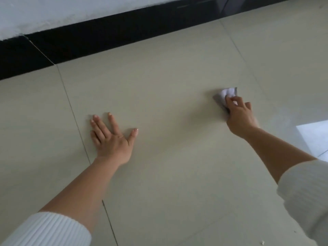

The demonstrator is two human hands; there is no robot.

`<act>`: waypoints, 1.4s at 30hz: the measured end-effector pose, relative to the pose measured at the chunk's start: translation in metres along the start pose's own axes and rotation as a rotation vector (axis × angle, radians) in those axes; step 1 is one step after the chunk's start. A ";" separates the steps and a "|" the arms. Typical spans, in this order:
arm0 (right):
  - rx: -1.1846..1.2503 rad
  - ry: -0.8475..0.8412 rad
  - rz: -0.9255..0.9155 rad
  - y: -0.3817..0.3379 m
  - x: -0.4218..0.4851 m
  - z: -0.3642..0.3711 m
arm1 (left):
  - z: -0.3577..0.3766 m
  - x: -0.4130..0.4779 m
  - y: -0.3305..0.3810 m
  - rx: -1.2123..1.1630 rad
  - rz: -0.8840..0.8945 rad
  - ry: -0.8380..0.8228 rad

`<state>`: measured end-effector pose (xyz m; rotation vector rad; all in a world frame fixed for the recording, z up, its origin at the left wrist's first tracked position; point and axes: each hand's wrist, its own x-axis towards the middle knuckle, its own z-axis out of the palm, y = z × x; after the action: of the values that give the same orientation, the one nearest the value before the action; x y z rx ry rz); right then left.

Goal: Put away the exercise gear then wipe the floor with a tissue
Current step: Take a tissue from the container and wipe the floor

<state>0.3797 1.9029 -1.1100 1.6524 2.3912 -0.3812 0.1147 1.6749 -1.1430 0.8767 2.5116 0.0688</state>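
A crumpled white tissue (227,94) lies on the beige tiled floor (168,107) at the right. My right hand (239,116) grips it with curled fingers and holds it against the tile. At the left, my left hand (110,137) lies flat on the floor, palm down, with its fingers spread and straight. Both forearms are bare, with white ribbed sleeves pushed up. No exercise gear is in view.
A black skirting strip (106,34) runs along the foot of a white wall (53,13) at the back. Dark grout lines cross the tiles. A bright reflection (314,137) shows on the floor at the far right. A small white speck (262,243) lies near the bottom edge.
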 end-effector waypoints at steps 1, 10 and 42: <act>0.002 0.002 0.076 0.006 0.003 -0.002 | 0.000 0.000 0.001 0.010 -0.002 -0.005; 0.053 0.218 -0.460 -0.065 -0.068 0.050 | 0.007 -0.012 0.011 0.127 -0.041 0.088; -0.055 0.193 -0.493 0.179 -0.082 0.027 | 0.071 -0.107 0.107 0.153 0.028 0.104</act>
<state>0.5763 1.8825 -1.1260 1.1023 2.9163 -0.2337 0.2810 1.6883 -1.1395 0.9931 2.6292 -0.0715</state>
